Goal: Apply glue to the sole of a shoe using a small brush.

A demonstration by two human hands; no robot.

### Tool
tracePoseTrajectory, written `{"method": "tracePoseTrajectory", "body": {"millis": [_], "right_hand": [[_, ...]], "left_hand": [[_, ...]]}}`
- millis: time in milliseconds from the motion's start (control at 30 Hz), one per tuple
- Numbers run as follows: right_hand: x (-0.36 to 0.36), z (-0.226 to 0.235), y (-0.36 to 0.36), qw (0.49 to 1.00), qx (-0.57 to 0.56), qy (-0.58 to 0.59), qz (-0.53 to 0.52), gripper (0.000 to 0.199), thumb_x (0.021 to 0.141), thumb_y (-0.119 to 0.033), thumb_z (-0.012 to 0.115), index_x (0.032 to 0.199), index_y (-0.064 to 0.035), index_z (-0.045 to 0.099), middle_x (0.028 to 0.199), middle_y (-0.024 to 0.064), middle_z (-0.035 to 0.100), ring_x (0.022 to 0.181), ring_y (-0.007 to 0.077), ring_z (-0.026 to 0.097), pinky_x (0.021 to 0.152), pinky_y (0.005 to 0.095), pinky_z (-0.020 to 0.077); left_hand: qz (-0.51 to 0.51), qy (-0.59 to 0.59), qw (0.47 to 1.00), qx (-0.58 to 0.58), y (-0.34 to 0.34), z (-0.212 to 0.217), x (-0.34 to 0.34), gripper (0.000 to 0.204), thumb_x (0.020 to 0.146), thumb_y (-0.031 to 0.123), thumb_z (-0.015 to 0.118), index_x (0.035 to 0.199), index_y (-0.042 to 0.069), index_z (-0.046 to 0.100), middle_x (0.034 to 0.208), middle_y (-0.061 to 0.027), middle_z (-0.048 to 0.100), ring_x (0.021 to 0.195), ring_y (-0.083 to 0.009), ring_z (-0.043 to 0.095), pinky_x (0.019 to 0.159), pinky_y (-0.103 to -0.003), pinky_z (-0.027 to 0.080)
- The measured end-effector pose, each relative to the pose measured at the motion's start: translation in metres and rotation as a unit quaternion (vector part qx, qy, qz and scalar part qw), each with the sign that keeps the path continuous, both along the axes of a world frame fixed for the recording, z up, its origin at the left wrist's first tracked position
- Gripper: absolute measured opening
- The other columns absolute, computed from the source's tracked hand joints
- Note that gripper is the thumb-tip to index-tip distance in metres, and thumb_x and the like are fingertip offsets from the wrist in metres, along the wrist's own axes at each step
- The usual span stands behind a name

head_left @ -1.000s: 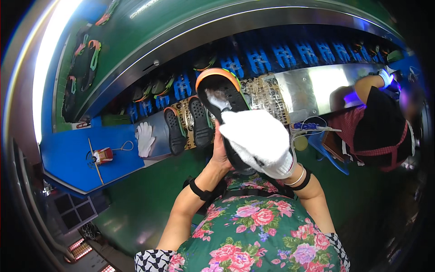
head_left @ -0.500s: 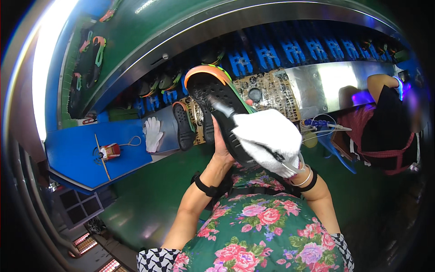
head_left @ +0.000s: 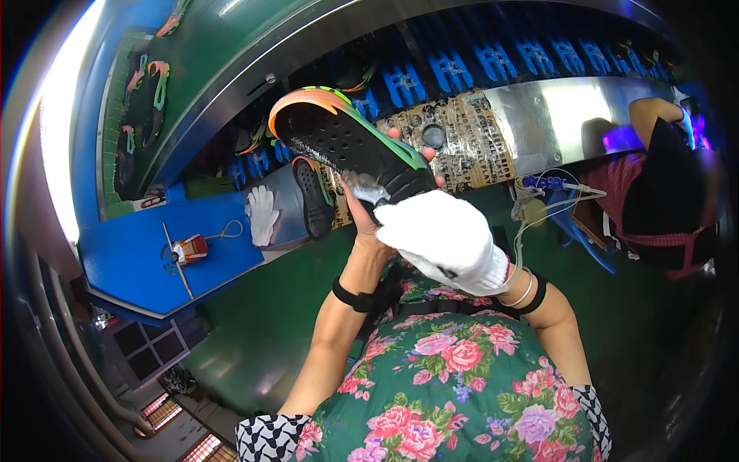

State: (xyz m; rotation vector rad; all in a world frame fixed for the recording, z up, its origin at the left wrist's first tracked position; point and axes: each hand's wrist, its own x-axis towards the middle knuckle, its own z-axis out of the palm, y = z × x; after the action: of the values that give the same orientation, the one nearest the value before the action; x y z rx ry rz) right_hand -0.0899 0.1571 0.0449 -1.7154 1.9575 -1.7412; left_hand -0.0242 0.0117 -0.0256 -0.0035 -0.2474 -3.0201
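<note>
While left hand (head_left: 366,229) clasps black shoe (head_left: 342,145), orange end at 10 o'clock, gloved right hand (head_left: 435,242) grips brush-like tool (head_left: 365,188).

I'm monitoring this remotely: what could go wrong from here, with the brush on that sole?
The brush lies close to the bare left hand's thumb, so a stray stroke might wet the skin.

The black sole is tilted and gripped by the left hand alone; firm brushing could make it twist or slip.

A thin pale tube runs beside the gloved right hand; it might snag on a wide stroke.
</note>
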Motion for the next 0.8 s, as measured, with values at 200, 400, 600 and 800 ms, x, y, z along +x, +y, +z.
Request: {"method": "tracePoseTrajectory", "body": {"millis": [200,400,600,800], "right_hand": [[-0.005,-0.009,0.011,0.998,-0.011,-0.063,-0.024,0.030,0.080,-0.003,0.078,0.110,-0.0078,0.077,0.110,0.0110,0.076,0.097,0.0270,0.072,0.085,0.0384,0.0571],[0.000,-0.008,0.010,0.991,-0.046,-0.113,0.053,0.030,0.075,-0.005,0.082,0.104,-0.0103,0.078,0.101,0.0094,0.077,0.090,0.0275,0.073,0.079,0.0371,0.0579],[0.005,-0.023,0.015,0.998,-0.016,-0.033,0.059,0.035,0.078,-0.005,0.080,0.112,-0.0104,0.076,0.108,0.0087,0.076,0.091,0.0275,0.072,0.081,0.0367,0.0581],[-0.009,-0.019,0.019,0.996,-0.017,-0.084,0.006,0.027,0.078,-0.008,0.082,0.104,-0.0114,0.078,0.102,0.0090,0.076,0.089,0.0268,0.072,0.074,0.0361,0.0576]], "left_hand": [[0.049,-0.015,0.999,0.007,-0.002,-0.002,-0.003,0.091,0.084,0.077,0.061,0.145,0.010,0.047,0.138,-0.0236,0.057,0.121,-0.0414,0.060,0.100,-0.062,0.051],[0.063,-0.025,0.997,-0.038,-0.013,-0.008,-0.002,0.093,0.085,0.078,0.059,0.142,0.006,0.045,0.137,-0.0178,0.057,0.122,-0.0397,0.058,0.094,-0.061,0.055],[0.066,0.012,0.997,-0.028,-0.017,-0.004,-0.005,0.098,0.081,0.083,0.058,0.144,0.009,0.044,0.129,-0.0261,0.059,0.105,-0.0467,0.065,0.083,-0.056,0.061],[0.086,0.024,0.995,0.053,-0.013,0.010,-0.007,0.099,0.081,0.083,0.058,0.146,0.010,0.043,0.131,-0.0268,0.059,0.106,-0.0484,0.064,0.087,-0.057,0.059]]}}
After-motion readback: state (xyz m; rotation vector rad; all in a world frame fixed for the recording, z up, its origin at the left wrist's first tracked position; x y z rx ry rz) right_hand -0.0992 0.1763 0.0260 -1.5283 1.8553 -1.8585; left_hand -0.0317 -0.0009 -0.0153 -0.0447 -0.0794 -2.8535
